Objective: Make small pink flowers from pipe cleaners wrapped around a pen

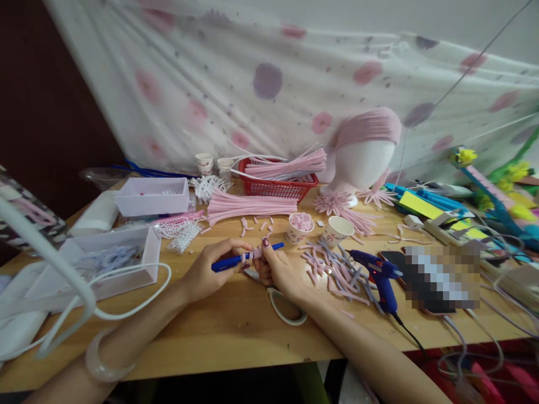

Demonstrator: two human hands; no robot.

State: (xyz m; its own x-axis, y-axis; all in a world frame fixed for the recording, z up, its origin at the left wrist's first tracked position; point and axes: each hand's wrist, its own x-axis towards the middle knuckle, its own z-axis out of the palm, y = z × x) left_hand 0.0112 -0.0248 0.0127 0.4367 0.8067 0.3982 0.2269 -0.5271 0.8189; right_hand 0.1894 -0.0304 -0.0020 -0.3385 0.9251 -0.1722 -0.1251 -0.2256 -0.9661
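A blue pen (227,263) lies across my left hand (213,266), whose fingers close round it. Short lilac fuzzy pieces, like pipe cleaner, are wrapped round the pen's middle. My right hand (275,265) is closed with its thumb pressed on the wrapped fuzzy strip (256,253), near the pen's far end. Under both hands, scissors (286,307) lie on the table, their blades partly hidden. Beyond them stands a paper cup (300,230) filled with small pink fuzzy pieces. Cut pink and grey-lilac pipe cleaner strips (332,269) are heaped right of my right hand.
A blue glue gun (381,276) and phone (421,275) lie at right. Another paper cup (338,229) is near the strips. Behind are pink pipe cleaner bundles (252,209), a red basket (273,187) and a foam head (364,151). White boxes (147,258) and a cable are at left.
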